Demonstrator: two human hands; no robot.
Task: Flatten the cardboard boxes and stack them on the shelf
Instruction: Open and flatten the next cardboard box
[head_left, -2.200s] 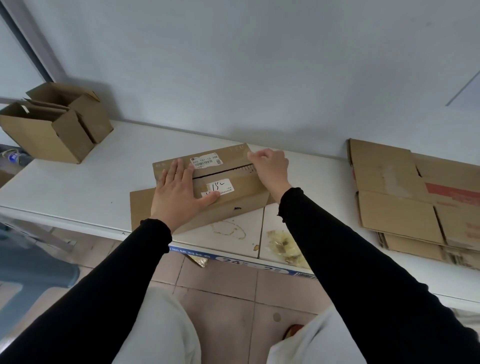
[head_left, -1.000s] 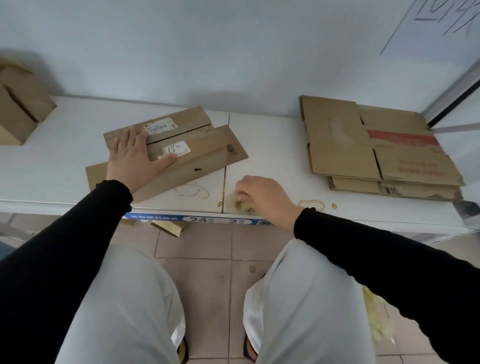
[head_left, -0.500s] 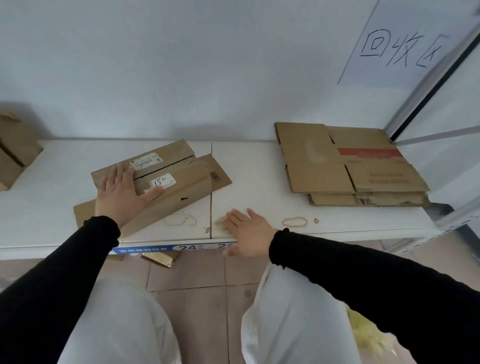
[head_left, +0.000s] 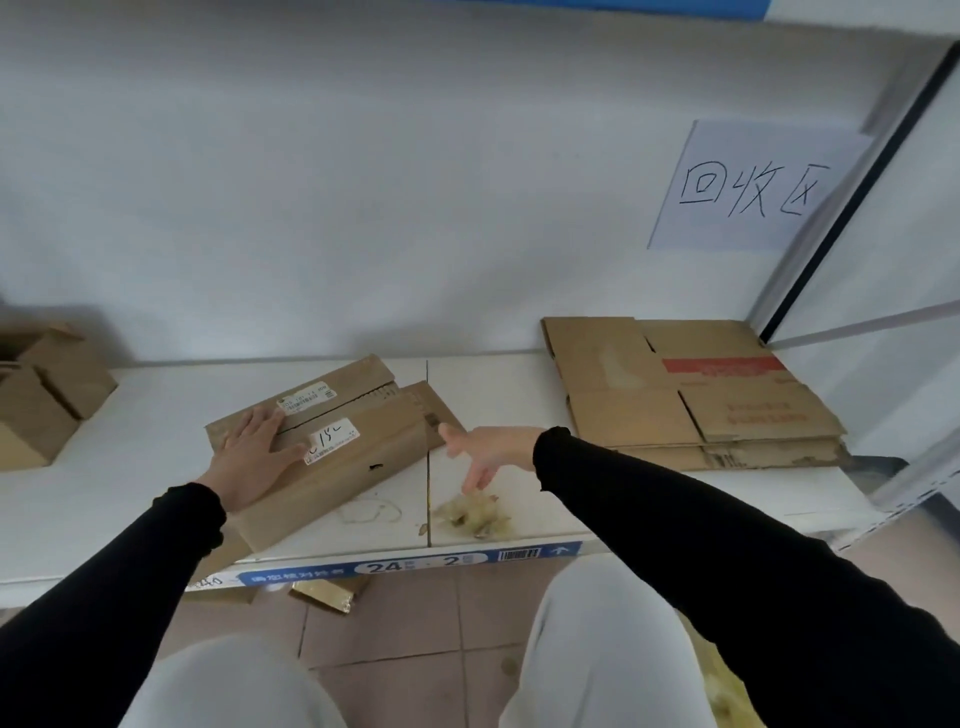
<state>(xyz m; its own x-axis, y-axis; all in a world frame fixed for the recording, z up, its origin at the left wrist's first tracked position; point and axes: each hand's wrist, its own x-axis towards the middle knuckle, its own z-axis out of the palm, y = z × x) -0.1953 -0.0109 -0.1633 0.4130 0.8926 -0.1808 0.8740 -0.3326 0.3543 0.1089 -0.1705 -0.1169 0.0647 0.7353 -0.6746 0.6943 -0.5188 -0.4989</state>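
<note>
Cardboard, a flattened box (head_left: 332, 447), lies askew on the white shelf (head_left: 130, 467) with its near corner past the front edge, and my left hand (head_left: 249, 462) presses flat on it, fingers straight, beside a handwritten label (head_left: 332, 440). My right hand (head_left: 485, 449) hovers open, fingers spread and holding nothing, just right of the box and above a yellowish crumpled scrap (head_left: 472, 514), perhaps tape. Well to the right sits a stack of flattened boxes (head_left: 696, 400) against the wall; at far left stand unflattened boxes (head_left: 47, 400)
</note>
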